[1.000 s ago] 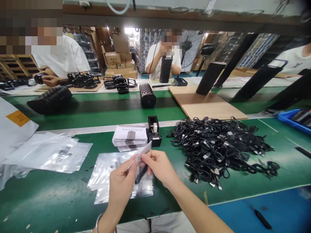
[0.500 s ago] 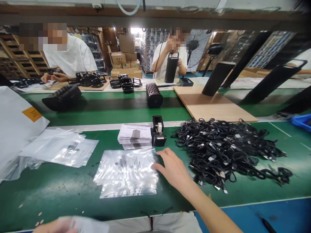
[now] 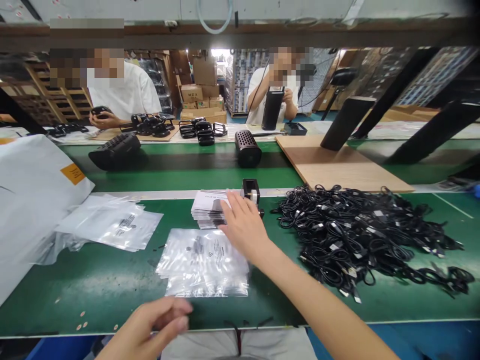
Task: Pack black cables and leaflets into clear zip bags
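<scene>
My right hand (image 3: 245, 227) reaches over the stack of printed user manuals (image 3: 205, 204), its fingers stretched out on or just above the top sheet. Partly hidden behind that hand is a black tape dispenser (image 3: 250, 189). Just below the manuals lies a pile of clear printed plastic bags (image 3: 202, 260), near the heel of the hand. My left hand (image 3: 153, 325) is at the front edge of the table, empty, with fingers loosely bent and thumb apart.
Bundled black cables (image 3: 360, 235) form a large heap on the right. More plastic bags (image 3: 123, 222) lie left beside a big white sack (image 3: 33, 190). Across the belt, black speakers (image 3: 247, 149), a wooden board (image 3: 337, 167) and two people at work are visible.
My right hand has moved from the plastic bags up to the manuals. My left hand has come up into view and no longer has the whitish, plastic-looking piece seen by it earlier.
</scene>
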The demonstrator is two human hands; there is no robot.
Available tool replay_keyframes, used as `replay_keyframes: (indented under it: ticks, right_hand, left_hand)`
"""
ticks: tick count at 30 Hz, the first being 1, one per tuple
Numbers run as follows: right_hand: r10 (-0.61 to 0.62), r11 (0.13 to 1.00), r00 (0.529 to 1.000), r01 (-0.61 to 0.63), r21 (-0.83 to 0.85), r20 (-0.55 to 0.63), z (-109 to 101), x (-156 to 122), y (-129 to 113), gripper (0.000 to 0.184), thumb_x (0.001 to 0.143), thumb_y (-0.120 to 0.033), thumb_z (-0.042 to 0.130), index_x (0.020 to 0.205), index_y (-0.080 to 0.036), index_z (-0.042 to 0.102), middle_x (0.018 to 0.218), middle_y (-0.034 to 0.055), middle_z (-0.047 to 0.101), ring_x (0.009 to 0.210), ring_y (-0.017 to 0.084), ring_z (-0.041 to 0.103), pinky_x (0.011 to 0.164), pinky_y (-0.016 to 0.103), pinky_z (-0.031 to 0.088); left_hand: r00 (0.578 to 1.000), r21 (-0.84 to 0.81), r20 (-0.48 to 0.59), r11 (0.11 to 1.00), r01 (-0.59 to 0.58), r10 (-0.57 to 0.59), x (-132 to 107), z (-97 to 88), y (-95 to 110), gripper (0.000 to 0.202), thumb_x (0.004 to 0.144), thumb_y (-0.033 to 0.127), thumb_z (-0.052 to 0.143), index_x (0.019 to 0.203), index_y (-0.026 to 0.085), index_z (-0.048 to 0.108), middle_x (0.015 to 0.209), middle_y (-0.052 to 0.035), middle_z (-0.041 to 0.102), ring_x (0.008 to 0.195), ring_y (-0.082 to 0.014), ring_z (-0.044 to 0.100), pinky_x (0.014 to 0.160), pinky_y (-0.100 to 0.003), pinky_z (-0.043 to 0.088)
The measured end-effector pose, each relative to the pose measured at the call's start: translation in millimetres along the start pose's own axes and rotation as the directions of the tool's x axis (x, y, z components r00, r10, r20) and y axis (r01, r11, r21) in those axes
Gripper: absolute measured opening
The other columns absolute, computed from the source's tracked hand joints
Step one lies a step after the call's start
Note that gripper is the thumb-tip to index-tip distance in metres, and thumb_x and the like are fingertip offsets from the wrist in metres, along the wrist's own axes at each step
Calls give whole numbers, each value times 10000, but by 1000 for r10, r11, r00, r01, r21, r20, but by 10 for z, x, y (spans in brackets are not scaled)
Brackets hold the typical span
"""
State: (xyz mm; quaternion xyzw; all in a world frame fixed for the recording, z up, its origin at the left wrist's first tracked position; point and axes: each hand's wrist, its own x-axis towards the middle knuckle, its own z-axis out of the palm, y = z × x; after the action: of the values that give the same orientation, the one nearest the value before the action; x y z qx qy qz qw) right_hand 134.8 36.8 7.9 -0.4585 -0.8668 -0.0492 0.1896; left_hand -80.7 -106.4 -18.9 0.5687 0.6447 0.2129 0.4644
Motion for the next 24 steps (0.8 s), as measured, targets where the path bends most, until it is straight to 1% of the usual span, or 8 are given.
replay_keyframes:
  ticks: [2,5,7,11,16,19,21,24]
  right_hand:
    - [-21,999,986,28,-43,165,-23,229,68,502,830,-239,525,1263,-31,379,1352,241,342,1252,311,303,1004,533,168]
    - [-36,999,946,45,-19,322,-70,442,198,359,802,-211,562,1132,-73,532,1030,180,644,991,274,575,913,448,343]
    - [-59,998,931,61,7,360,-113,505,283,222,760,-218,615,955,-114,639,822,121,702,818,248,639,756,333,442]
    - [-122,992,919,99,81,376,-211,577,434,158,716,-307,660,819,-191,687,786,44,714,764,207,650,605,225,437]
    - [-101,994,960,84,76,261,-283,445,426,220,851,-185,461,798,-183,675,798,51,708,787,187,638,720,262,431]
    - [-235,968,972,232,100,20,-249,114,274,222,865,-135,420,903,-166,636,970,80,678,928,194,597,895,343,363]
    - [-346,916,922,372,151,-175,-213,-150,176,208,864,-119,422,906,-154,623,1052,88,649,1012,193,555,952,360,321]
    - [-211,862,960,272,427,-185,-185,-469,107,181,853,-121,444,899,-167,613,945,45,675,918,168,581,930,356,343]
  left_hand:
    - [985,-7,162,999,-54,54,190,123,368,271,789,427,494,906,221,627,748,-18,662,701,-174,595,640,-259,467]
    - [966,-102,217,987,-121,141,428,253,678,226,802,374,502,904,202,606,763,-19,644,725,-157,572,686,-257,442]
    - [963,-188,221,976,-114,155,543,315,708,224,803,369,505,903,192,598,755,-14,626,705,-146,557,668,-255,437]
    - [972,-300,191,951,-74,136,694,396,578,258,774,395,550,891,172,607,732,-11,606,682,-139,542,644,-260,435]
    - [993,-572,111,819,31,41,743,342,516,434,710,470,617,1024,173,586,880,-69,668,807,-188,600,767,-321,451]
    - [990,-846,141,521,110,20,701,236,568,685,714,673,432,1149,152,525,1125,-145,609,1018,-279,564,909,-426,401]
    - [987,-920,159,364,144,11,666,184,593,760,722,714,337,1162,121,520,1184,-167,573,1098,-317,512,948,-464,370]
    - [1000,-920,19,392,22,-11,632,198,584,720,692,685,452,1214,190,482,1225,-110,556,1140,-297,480,953,-440,383]
